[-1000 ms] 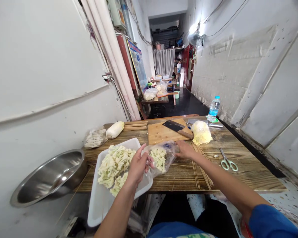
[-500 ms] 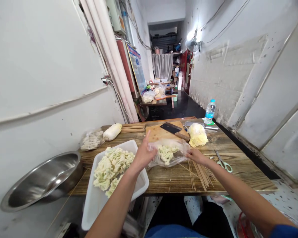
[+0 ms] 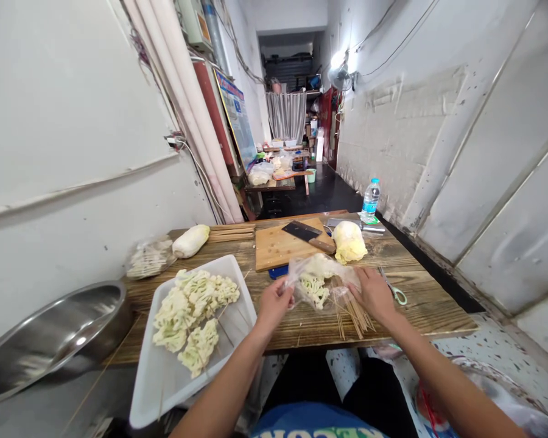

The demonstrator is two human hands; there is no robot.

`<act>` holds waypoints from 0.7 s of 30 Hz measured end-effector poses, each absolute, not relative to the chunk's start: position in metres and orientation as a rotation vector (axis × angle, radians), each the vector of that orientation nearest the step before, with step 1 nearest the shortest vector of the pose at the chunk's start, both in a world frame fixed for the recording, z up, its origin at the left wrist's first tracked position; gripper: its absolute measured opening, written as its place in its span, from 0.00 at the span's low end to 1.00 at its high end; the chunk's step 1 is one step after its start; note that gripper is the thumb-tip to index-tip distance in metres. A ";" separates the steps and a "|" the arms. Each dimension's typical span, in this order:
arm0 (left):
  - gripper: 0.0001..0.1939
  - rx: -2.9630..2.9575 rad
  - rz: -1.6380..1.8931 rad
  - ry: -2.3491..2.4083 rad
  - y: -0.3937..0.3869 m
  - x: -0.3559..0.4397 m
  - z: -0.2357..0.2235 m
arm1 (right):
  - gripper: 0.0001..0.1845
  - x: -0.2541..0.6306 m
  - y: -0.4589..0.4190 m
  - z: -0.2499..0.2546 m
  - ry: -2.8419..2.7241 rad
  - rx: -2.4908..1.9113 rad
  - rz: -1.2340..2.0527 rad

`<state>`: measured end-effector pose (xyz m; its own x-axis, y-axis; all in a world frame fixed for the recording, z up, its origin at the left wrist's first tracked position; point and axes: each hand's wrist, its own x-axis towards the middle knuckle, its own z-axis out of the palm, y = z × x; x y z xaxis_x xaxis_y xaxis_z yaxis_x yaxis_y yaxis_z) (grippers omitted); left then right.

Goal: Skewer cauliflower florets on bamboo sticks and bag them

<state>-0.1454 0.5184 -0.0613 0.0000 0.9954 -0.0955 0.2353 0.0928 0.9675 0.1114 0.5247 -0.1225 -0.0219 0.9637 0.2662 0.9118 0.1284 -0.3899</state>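
Observation:
A clear plastic bag (image 3: 296,272) with cauliflower florets (image 3: 316,289) in it lies on the wooden table in front of me. My left hand (image 3: 276,301) is closed, pinching the bag's left edge. At the other side my right hand (image 3: 373,296) has its fingers closed on the bag's right edge, with the fingertips partly hidden. Thin wooden skewers (image 3: 360,319) lie loose just under and in front of my right hand. Left of my left arm, a white tray (image 3: 139,368) holds more cauliflower (image 3: 196,298) with sticks beside it.
Beyond the bag lies a cutting board (image 3: 267,246) with a cleaver (image 3: 304,231). Right of it are a pale cabbage (image 3: 349,242), a water bottle (image 3: 371,201) and scissors (image 3: 398,295). A long cabbage (image 3: 190,241), a bagged bundle (image 3: 150,257) and a steel basin (image 3: 55,331) stand left.
The bag has come slightly nearer, off the cutting board's front edge. My left hand has lowered and its raised finger has folded in; my right hand has come over the skewers. The view shifted.

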 end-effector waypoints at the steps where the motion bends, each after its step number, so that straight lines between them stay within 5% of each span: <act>1: 0.29 1.277 1.079 1.404 0.520 -0.146 -0.056 | 0.15 0.105 0.515 -0.121 -1.982 -1.775 0.042; 7: 0.41 1.186 1.105 1.281 0.517 -0.143 -0.045 | 0.14 0.071 0.499 -0.136 -2.288 -1.924 0.406; 15: 0.51 0.965 0.842 1.009 0.487 -0.117 -0.042 | 0.20 0.045 0.520 -0.141 -2.225 -1.956 0.421; 21: 0.54 0.963 1.173 0.846 0.491 -0.124 -0.023 | 0.16 0.040 0.515 -0.137 -2.289 -1.925 0.388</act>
<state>-0.1244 0.4905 -0.0232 0.1922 0.9804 -0.0438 -0.3513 0.1104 0.9297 0.0396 0.5147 -0.1374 -0.1805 0.9812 -0.0686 0.9491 0.1555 -0.2740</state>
